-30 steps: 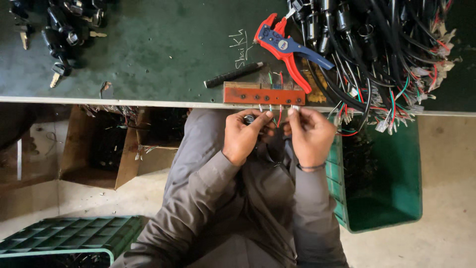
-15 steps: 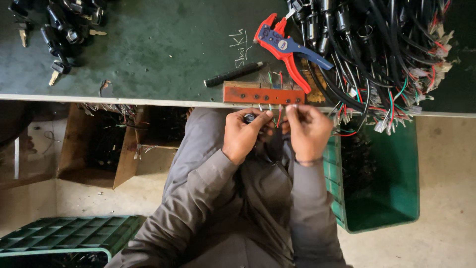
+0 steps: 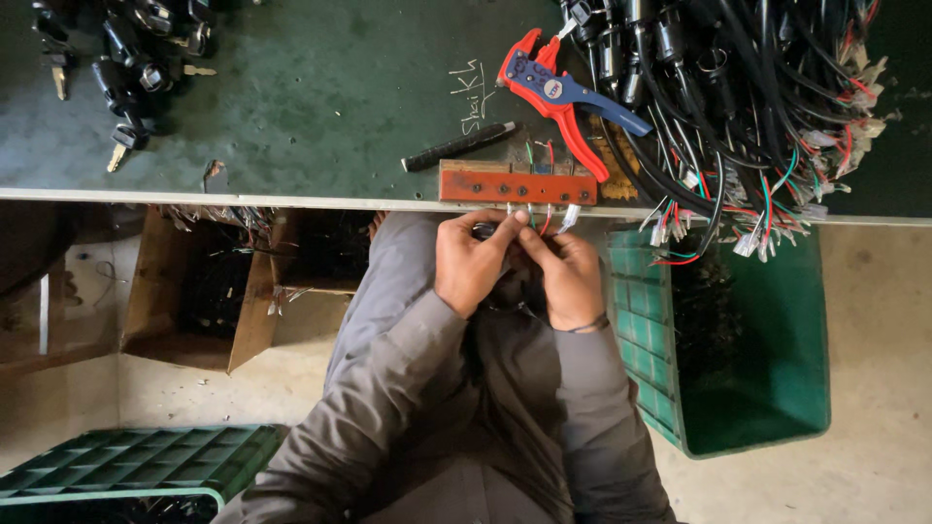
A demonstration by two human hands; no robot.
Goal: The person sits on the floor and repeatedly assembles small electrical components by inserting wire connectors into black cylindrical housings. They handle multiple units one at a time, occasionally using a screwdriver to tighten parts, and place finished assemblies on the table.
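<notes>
**Working thin wires at the red block on the counter edge**

Pinching is where it's at right now: both hands sit together just below the counter [image 3: 291, 146] edge, right under the red block [image 3: 516, 183] with its row of holes. The left hand [image 3: 473, 264] and right hand [image 3: 571, 279] have their fingers closed around a small dark part and the thin wires [image 3: 540, 215] that hang down from the block. I can't make out exactly what that dark part is, it's mostly hidden between the fingertips.

A few tips for a step like this, judging from how things sit:

- Keep the hands close to the block, as they are. The wires look short and thin, so pulling down or sideways could probably yank them out of the holes.
- One hand should steady the part while the other handles a single wire. Grabbing several at once looks like a recipe for mixing up the red, green and white ones.
- Watch the big tangle of black cables [image 3: 738, 107] draped off the counter to the right; its loose ends hang just beside the right hand, over the green crate [image 3: 777, 408], and could snag.
- The red and blue wire stripper [image 3: 558, 97] lies on the counter just behind the block, near enough to grab, with a black marker [image 3: 458, 147] beside it.

Good light on the fingertips would help too, since it's pretty shadowy down there.
</notes>
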